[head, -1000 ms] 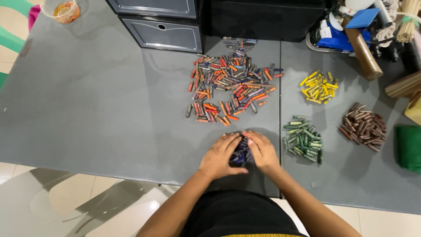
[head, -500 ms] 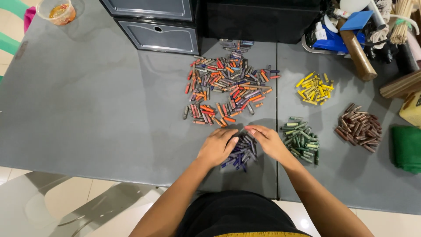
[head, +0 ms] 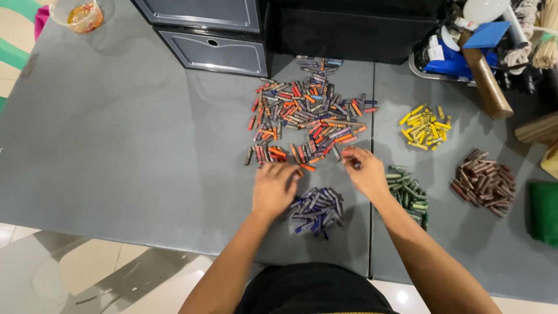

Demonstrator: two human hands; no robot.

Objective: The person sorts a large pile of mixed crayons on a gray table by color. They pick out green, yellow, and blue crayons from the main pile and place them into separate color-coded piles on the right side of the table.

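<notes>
grey tabletop (head: 128,151), then the left hand (head: 273,187) spread loose and empty at the near edge of the mixed crayon heap (head: 308,119), blue pile (head: 317,208) just nearer, the right hand (head: 365,171) seemingly pinching one crayon, whose sleeve-side sweep could scatter the green pile (head: 410,195).

Five heaps of crayons lie on the table: one big mixed heap (head: 308,119) at upper centre, and one each of yellow (head: 426,126), green (head: 408,192), brown (head: 484,182) and blue (head: 317,210). Two drawers (head: 214,52) upper centre, one cup (head: 80,14) upper left.
</notes>
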